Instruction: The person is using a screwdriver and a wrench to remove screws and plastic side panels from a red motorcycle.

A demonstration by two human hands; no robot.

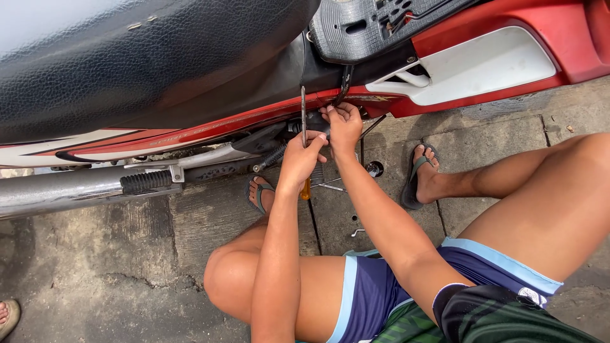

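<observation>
Head view: left hand (pixel 298 159) fisted round orange-handled steel screwdriver (pixel 304 136), shaft upright; right hand (pixel 343 124) pinching fitting under red scooter side panel (pixel 445 95). Step, judged: loosening fastener; next needs steady tip seating.

Bright, even daylight, soft shadow beneath the motorcycle (pixel 190 82), pale glare on its seat, sharp focus, slight edge distortion.

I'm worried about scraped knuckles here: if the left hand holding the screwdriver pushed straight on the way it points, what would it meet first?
The left hand points up toward the motorcycle's underside. It would likely first meet the dark engine parts just below the red side panel, next to the right hand. Depth is unclear from this view.
</observation>
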